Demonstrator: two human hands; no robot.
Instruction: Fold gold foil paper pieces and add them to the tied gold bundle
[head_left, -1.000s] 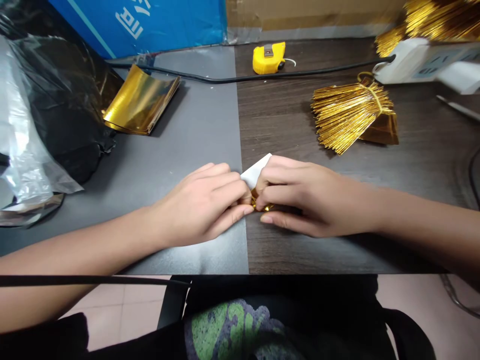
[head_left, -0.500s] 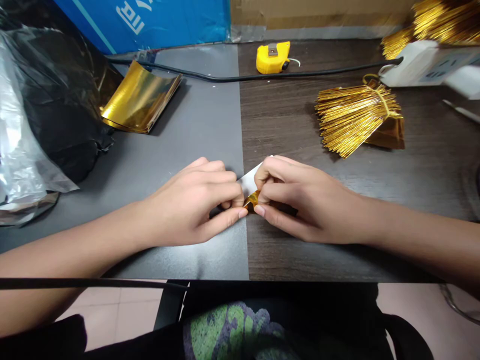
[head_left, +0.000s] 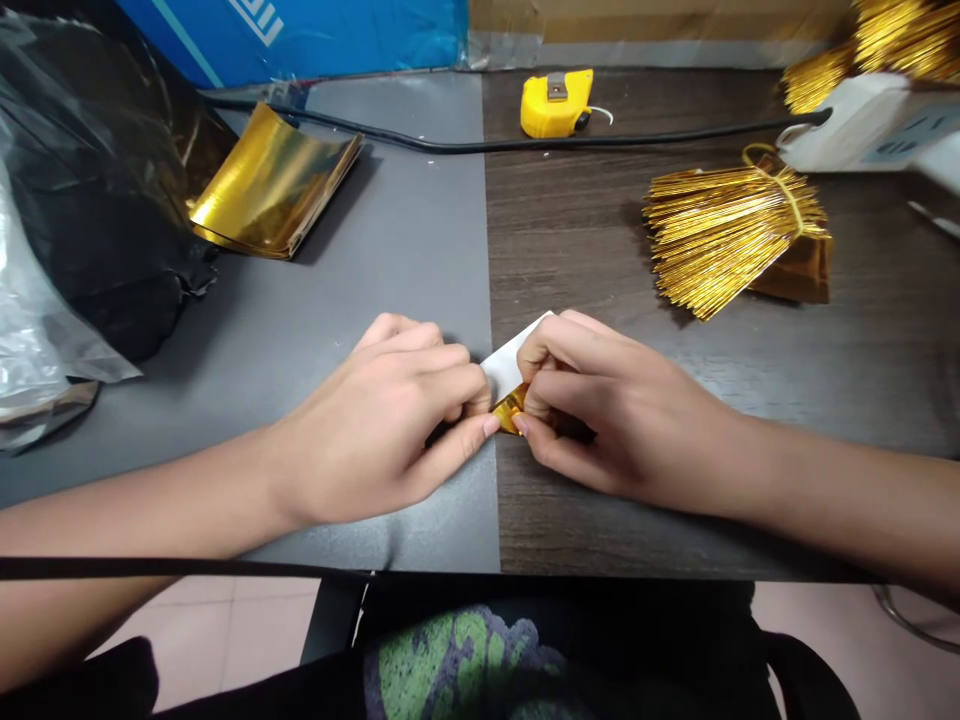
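Between my two hands lies a sheet of gold foil paper [head_left: 508, 408], gold along its near edge and white where the rest shows. My left hand [head_left: 420, 405] is closed, its thumb and bent fingers pinching the paper's near left edge. On the other side, my right hand [head_left: 592, 400] is closed too, with thumb and curled fingers on the same near edge. The gold strip looks folded or rolled between the thumbs. Much of the paper is hidden under my fingers.
A stack of gold foil sheets [head_left: 274, 190] lies at the left by a black plastic bag [head_left: 90, 200]. Behind are a yellow tape measure [head_left: 555, 103], a black cable [head_left: 450, 147] and a blue box [head_left: 322, 40]. To the right sit a tied gold bundle [head_left: 720, 240] and a white power strip [head_left: 847, 120].
The view has shifted slightly. My right thumb has moved a little away from the left one, and more of the gold edge shows between them. Both hands stay on the paper.
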